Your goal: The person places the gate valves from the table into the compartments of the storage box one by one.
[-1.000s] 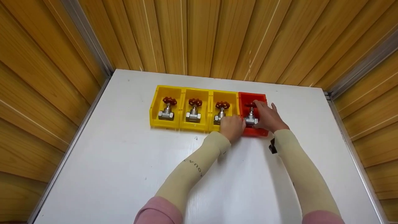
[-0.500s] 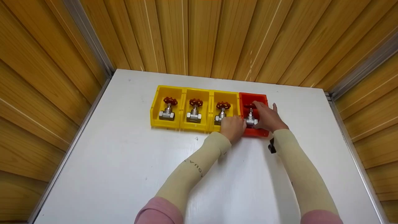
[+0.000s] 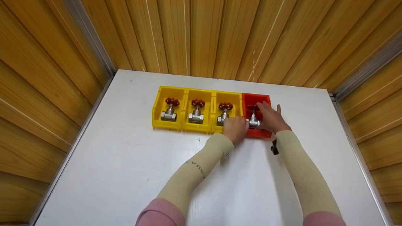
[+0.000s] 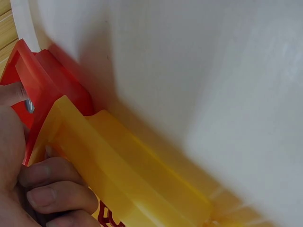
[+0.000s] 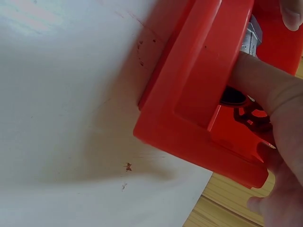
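In the head view, my right hand [image 3: 272, 118] holds a gate valve [image 3: 253, 121] inside the red bin [image 3: 259, 134]. Its thumb lies against the silver body, and a forefinger tip is at the dark red handwheel [image 3: 252, 107]. My left hand [image 3: 234, 129] straddles the wall between the red bin and the nearest yellow bin [image 3: 234, 96]. The left wrist view shows its curled fingers [image 4: 52, 189] on the yellow side, with one digit reaching into the red bin beside the metal. Whether that digit presses the valve cannot be told.
Two more yellow bins [image 3: 201, 127] continue the row leftwards. Each yellow bin holds an upright valve [image 3: 169, 114] with a red handwheel. Everything stands on a white tabletop [image 3: 132, 150], enclosed by wood-patterned panels [image 3: 204, 37].
My right hand's fingers have shifted very slightly at the handwheel, and the valve in the red bin tilts a little. The left hand and the bins look the same.
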A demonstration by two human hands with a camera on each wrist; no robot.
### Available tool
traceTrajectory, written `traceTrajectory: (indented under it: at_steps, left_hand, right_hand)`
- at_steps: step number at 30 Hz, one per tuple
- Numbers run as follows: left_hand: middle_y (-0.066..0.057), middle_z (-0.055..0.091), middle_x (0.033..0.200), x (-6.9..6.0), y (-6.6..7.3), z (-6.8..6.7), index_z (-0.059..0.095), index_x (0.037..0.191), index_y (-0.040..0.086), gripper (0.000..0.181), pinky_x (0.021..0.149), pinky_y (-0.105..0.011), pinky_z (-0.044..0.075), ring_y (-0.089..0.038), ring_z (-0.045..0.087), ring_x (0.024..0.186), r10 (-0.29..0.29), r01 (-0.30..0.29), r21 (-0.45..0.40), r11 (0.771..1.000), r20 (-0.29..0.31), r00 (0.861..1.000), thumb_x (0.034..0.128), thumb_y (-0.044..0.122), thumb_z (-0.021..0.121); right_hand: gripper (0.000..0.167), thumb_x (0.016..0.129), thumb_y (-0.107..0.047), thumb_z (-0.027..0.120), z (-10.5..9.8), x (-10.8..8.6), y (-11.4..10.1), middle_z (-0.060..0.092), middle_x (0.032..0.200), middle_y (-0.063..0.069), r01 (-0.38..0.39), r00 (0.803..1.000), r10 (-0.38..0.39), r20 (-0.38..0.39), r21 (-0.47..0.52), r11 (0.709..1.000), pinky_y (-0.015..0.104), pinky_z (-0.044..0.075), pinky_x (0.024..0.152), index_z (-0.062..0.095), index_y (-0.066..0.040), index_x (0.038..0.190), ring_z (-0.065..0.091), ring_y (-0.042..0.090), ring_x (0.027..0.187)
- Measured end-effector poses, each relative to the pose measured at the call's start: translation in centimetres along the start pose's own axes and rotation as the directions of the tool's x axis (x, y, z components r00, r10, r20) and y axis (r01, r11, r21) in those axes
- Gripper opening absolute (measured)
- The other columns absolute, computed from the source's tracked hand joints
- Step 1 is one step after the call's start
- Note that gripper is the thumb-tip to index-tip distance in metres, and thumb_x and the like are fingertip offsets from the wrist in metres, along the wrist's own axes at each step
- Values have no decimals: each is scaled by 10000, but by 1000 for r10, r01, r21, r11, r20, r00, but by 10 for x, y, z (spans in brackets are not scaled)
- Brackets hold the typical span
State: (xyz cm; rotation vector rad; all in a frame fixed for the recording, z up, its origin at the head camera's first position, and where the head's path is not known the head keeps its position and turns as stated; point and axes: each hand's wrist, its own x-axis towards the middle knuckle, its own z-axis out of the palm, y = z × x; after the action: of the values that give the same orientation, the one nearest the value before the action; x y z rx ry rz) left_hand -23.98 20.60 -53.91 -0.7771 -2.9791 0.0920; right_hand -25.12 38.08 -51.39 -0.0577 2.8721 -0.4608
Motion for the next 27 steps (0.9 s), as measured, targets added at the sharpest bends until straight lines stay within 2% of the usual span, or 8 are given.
traceTrajectory:
  at_steps: [11, 22, 27]
  left_hand:
    - [62, 643, 732, 0, 0, 1, 665, 802, 208, 471, 510, -292, 489, -122, 612, 602, -20, 19, -22, 1000, -47, 999, 1012, 493, 355]
    - [61, 598, 707, 1, 0, 1, 635, 801, 199, 481, 491, -280, 450, -109, 537, 558, -10, 10, -21, 1000, -10, 1000, 1016, 507, 335]
    - [59, 604, 720, 0, 0, 1, 641, 816, 196, 485, 500, -287, 465, -114, 543, 565, -4, 4, -12, 1000, -5, 1000, 1017, 509, 329]
  right_hand:
    - [957, 699, -111, 859, 6, 3, 1, 361, 1535, 154, -2, 1000, 2, -22, -32, 999, 699, -113, 1082, 309, -101, 1482, 84, 335, 1504]
    - [915, 737, -124, 835, 5, 3, -6, 349, 1542, 145, -39, 999, 39, 9, -27, 999, 697, -128, 1075, 313, -97, 1488, 52, 344, 1505]
    - [928, 741, -133, 833, 7, 2, -7, 328, 1549, 154, -47, 999, 47, 19, -38, 998, 702, -129, 1069, 294, -81, 1494, 42, 359, 1502]
